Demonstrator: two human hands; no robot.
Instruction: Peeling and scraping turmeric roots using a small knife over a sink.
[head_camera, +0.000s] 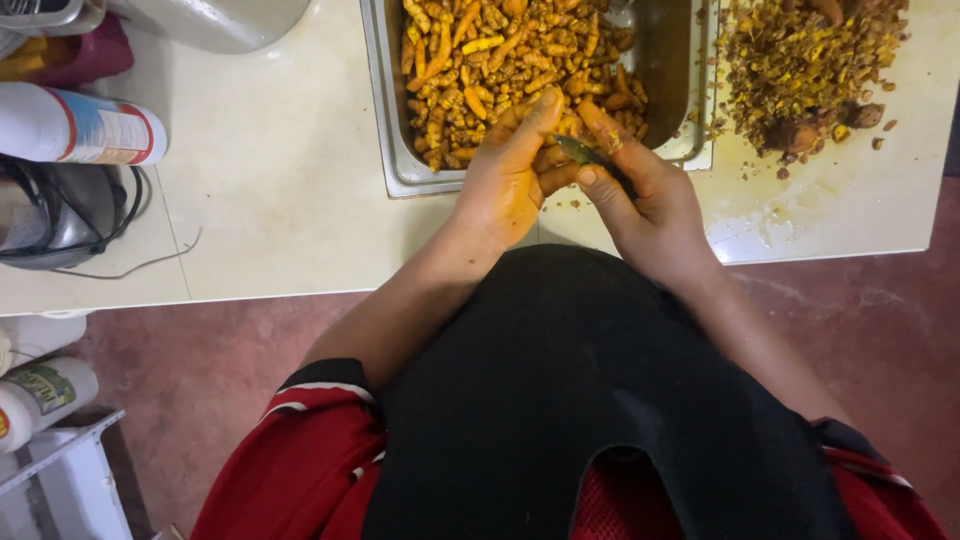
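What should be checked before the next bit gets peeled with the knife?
1. Left hand holds a root piece firmly: ok.
2. Right hand grips the small knife: ok.
3. Blade edge turned away from the fingers: cannot tell, the hands cover it.
4. Metal tray of orange roots within reach: ok.
5. Peel pile kept apart from the tray: ok, it lies on the counter beside it.
6. Hands dry for a safe grip: cannot tell; they are stained yellow.

A shiny metal tray (385, 120) sits on a smooth, glossy cream countertop (280, 180); the apron (580, 400) is matt black cloth.
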